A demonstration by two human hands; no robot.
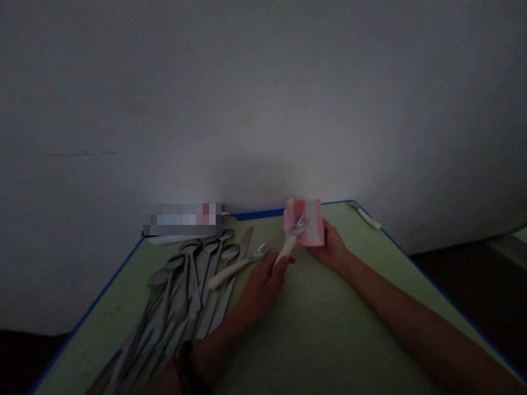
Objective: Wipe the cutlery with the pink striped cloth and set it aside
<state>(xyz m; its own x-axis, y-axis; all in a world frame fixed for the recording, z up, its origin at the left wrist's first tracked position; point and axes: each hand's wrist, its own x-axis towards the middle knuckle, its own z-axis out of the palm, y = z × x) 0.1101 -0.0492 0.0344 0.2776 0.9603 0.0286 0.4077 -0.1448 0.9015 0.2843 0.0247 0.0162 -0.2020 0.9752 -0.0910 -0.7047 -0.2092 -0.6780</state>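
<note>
My left hand (263, 285) is closed round the white handle of a small fork (293, 235), whose tines point up against a pink and white cloth (307, 220). My right hand (332, 247) grips that cloth from the right, holding it just above the green table (329, 329). A second white-handled fork (239, 265) lies on the table just left of my left hand.
A pile of several metal spoons and knives (181, 296) lies on the table's left part. Another white-handled utensil (365, 215) rests at the far right edge. A blue border rims the table, and a pale wall stands right behind it.
</note>
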